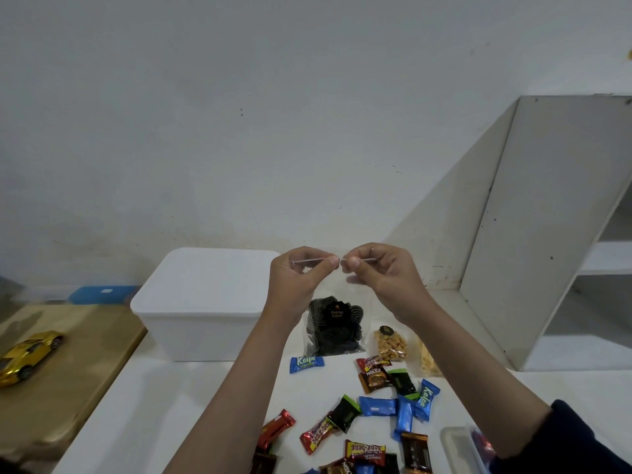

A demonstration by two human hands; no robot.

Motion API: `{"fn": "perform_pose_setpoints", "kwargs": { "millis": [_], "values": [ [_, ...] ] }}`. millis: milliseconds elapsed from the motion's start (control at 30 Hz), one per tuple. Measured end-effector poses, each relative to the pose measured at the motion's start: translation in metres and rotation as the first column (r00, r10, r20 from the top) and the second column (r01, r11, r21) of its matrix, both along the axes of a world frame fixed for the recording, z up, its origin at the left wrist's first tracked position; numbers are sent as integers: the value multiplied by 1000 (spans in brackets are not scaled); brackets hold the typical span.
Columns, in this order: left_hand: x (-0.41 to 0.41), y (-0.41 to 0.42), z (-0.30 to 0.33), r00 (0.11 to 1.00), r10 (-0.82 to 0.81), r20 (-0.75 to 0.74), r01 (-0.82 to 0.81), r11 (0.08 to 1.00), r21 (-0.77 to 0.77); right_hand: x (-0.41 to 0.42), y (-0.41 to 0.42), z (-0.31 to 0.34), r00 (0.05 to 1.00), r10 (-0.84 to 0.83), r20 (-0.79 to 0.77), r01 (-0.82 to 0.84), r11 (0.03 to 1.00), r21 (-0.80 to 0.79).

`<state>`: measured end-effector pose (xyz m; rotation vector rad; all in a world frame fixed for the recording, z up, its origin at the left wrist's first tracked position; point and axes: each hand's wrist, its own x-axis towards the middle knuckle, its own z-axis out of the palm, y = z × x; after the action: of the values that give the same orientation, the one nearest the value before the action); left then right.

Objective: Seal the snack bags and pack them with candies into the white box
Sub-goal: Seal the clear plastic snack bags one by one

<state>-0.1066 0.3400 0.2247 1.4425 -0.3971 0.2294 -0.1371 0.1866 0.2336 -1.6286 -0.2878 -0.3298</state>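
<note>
A clear bag [333, 325] of dark spiral snacks is held up at the centre of the frame, its top strip pinched from both ends — the left hand [297, 280] grips the left part between thumb and curled fingers, and the right hand [379, 275] pinches the right part, the two thumbs almost meeting. The bag hangs in front of the white table [164, 405]. A white box [201, 302], its lid on, is seen just left of the bag, against the wall. A small bag of nuts [390, 343] stands lower right of the held bag, with another pale bag [427, 360] beside it. Wrapped candies [376, 408] are scattered over the table in the lower centre. A clear tub [458, 446] is partly hidden by the right forearm at the lower right. A gold toy car [29, 355] lies on a brown board [68, 388] at the lower left.
</note>
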Motion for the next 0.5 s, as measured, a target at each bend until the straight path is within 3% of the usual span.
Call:
{"fn": "perform_pose_setpoints", "kwargs": {
  "millis": [367,500],
  "values": [
    [0,3,2,999,20,42,-21,1000,17,0,4,7,1000,22,-18,-23,998,-52],
    [3,4,2,1000,9,-11,-9,999,-40,3,3,10,1000,-3,-23,2,998,-63]
  ]
}}
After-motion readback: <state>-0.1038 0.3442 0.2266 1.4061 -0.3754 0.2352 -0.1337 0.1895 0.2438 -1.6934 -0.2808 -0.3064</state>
